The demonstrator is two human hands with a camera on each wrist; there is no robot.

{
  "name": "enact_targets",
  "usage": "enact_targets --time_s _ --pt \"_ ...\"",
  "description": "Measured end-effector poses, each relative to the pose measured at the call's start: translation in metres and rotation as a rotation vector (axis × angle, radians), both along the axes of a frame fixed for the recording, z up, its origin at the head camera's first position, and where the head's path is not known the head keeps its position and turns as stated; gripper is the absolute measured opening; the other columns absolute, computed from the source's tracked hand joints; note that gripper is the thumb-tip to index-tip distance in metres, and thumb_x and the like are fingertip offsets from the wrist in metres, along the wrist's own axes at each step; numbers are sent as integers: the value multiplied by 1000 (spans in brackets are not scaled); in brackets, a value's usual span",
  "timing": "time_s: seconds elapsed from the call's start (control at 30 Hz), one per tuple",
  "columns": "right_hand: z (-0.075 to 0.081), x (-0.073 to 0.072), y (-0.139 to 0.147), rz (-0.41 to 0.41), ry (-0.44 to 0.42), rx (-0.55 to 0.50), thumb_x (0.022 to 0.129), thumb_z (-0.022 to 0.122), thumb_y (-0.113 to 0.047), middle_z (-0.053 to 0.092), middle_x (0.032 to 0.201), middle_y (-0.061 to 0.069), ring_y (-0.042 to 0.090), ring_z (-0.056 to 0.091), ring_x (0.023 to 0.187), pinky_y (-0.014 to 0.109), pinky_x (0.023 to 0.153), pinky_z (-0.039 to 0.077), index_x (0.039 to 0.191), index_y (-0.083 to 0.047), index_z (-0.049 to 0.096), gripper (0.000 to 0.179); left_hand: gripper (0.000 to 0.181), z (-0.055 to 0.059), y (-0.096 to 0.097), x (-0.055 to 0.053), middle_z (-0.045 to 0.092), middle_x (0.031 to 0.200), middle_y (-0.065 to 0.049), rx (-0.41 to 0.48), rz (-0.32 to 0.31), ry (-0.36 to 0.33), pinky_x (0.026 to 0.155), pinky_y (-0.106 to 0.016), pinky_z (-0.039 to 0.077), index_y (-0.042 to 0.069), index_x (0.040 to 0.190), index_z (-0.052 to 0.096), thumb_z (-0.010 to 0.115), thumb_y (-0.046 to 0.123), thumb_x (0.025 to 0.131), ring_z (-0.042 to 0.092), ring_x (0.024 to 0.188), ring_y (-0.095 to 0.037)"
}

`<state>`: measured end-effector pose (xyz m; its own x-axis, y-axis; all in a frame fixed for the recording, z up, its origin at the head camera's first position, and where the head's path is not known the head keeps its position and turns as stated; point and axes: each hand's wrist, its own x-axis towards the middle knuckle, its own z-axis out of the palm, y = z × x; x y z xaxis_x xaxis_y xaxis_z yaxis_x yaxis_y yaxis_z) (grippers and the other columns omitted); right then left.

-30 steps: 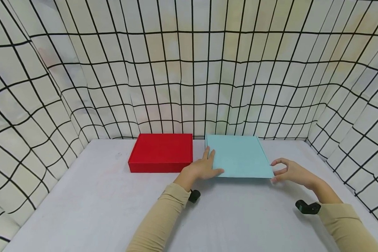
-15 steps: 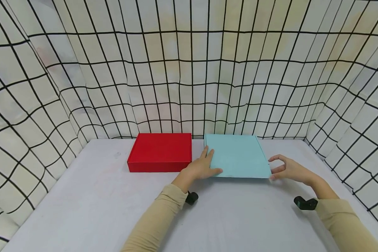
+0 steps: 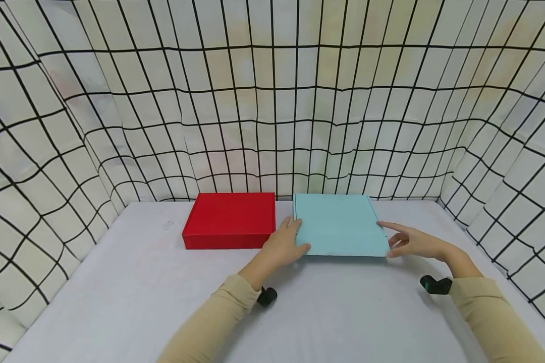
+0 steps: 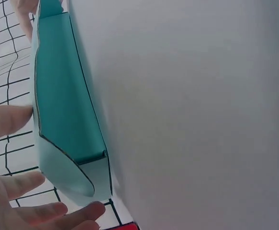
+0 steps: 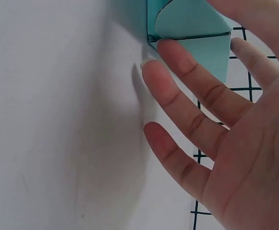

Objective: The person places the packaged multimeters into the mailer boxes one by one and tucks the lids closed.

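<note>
A light blue cardboard box lies on the white table, its lid over the top. In the left wrist view its front is open, showing a teal inner face and a rounded side flap. My left hand is at the box's front left corner, thumb at the lid's front edge, fingers spread along the left side. My right hand is at the front right corner, index finger reaching to the right edge. In the right wrist view its other fingers are extended, fingertips near the box's lower corner.
A closed red box stands just left of the blue one. The white table spreads out in front. Behind and at both sides rise white walls with a black grid. Each wrist carries a small black camera.
My left hand has drawn back slightly from the lid's top toward the left side. My right index finger has straightened onto the right edge. The blue box stays in place.
</note>
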<state>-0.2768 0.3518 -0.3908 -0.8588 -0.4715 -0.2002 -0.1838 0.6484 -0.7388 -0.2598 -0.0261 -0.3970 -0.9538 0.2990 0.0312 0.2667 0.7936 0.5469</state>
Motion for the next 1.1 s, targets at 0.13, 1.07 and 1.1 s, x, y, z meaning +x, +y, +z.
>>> enact_targets --time_s 0.13,1.07,1.1 --pt "-1 -2 -2 2 6 22 91 79 -23 60 122 15 26 60 108 54 95 44 164 -8 20 95 69 0 -5 5 42 153 -21 21 8 24 96 -53 53 6 153 44 72 30 94 55 127 -38" --pt "-1 -4 -5 4 12 51 89 81 -29 57 119 15 26 60 107 53 96 42 165 -13 19 99 55 -1 -25 11 62 127 -18 170 -3 -85 82 -42 58 5 128 58 87 13 82 60 108 -31" --pt "-1 -4 -5 1 11 53 88 81 -30 57 119 14 26 60 107 53 96 42 165 -13 20 99 55 -1 -24 10 62 126 -18 163 -2 -84 82 -42 58 5 128 58 87 14 82 60 107 -30"
